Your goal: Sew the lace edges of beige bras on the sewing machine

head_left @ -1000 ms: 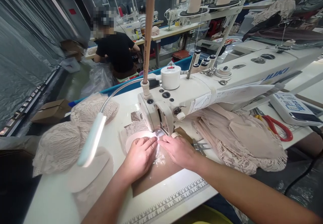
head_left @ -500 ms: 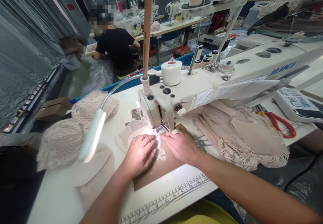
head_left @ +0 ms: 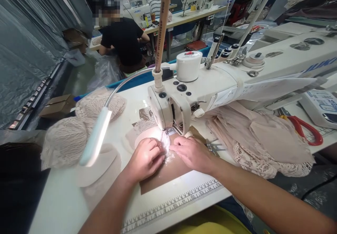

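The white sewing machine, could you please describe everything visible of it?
The white, smooth, hard-looking sewing machine stands over the white tabletop, its long arm extending rightward with blue JUKI lettering. A white oval box with a red switch sits on top. A brown printed rod rises from its head, and white papers rest along its side. The left hand and right hand are close before the head, by brightly lit pale fabric; the needle is indistinct.

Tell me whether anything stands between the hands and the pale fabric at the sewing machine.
Nothing visible does. The left hand touches the pale fabric from one side; the right hand is close on the other. The machine head stands just beyond, not between them.
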The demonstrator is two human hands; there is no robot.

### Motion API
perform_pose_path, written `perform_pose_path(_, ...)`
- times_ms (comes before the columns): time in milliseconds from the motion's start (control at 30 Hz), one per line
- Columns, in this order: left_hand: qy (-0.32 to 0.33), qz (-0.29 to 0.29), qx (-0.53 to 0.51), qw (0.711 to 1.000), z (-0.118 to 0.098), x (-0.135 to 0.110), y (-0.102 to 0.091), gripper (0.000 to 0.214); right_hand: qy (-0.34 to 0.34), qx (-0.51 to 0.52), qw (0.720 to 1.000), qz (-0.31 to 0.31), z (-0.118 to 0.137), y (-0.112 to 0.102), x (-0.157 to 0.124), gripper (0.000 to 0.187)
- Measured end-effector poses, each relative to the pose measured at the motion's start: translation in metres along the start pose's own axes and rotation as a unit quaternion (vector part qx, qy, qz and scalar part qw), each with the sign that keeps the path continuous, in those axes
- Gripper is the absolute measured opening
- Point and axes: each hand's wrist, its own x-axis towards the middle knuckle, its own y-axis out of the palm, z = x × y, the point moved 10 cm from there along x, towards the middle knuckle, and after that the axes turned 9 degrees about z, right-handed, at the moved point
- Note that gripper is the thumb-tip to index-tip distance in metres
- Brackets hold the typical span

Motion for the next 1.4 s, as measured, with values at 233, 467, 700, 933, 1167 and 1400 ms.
perform_pose_path(233, 0.009, -0.006, 0.002, 1.000, -0.001, 0.000, 0.000, 0.014, -0.003, -0.002, 1.000, 0.013, -0.001, 0.005, 0.001, 0.031)
perform_pose_path(467, 0.010, 0.003, 0.019, 1.000, 0.001, 0.000, 0.005, 0.020, 0.033, -0.057, 0.997, 0.026, -0.002, 0.005, 0.008, 0.025)
perform_pose_path(700, 0.013, 0.020, 0.110, 0.994, -0.002, 0.003, 0.013, 0.040, 0.042, -0.052, 0.997, 0.031, -0.001, 0.005, 0.006, 0.029)
perform_pose_path(933, 0.009, 0.059, 0.176, 0.983, -0.004, 0.008, 0.021, 0.043, 0.034, -0.045, 0.998, 0.030, 0.000, 0.006, 0.002, 0.032)
perform_pose_path(1167, -0.003, 0.054, 0.169, 0.984, -0.006, 0.006, 0.018, 0.044, 0.029, -0.054, 0.998, 0.028, 0.002, 0.005, 0.001, 0.032)
perform_pose_path(1400, -0.028, 0.045, 0.167, 0.985, 0.000, 0.008, 0.019, 0.046, 0.057, -0.084, 0.995, 0.019, -0.002, 0.004, 0.006, 0.028)
